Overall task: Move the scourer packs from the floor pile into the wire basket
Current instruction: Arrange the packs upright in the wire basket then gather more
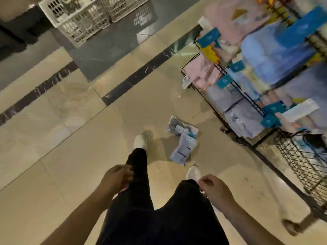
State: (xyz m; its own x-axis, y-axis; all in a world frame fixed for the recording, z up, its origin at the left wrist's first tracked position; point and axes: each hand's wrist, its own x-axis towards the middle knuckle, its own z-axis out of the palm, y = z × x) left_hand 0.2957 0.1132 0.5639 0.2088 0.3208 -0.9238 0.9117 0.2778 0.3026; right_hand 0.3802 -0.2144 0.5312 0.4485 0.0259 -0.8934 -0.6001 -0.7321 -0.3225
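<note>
Head view looks down: left hand (116, 179) hangs with fingers loosely curled, its grip empty; right hand (215, 190) likewise, grip slack and holding nothing. Two scourer packs (183, 138) lie overlapping on the floor (70, 156) ahead of the white shoes (140, 141), near the wire basket (304, 165) at right.

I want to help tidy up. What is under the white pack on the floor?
The white pack overlaps the edge of a darker pack on the tiled floor. Anything else beneath it is covered.
</note>
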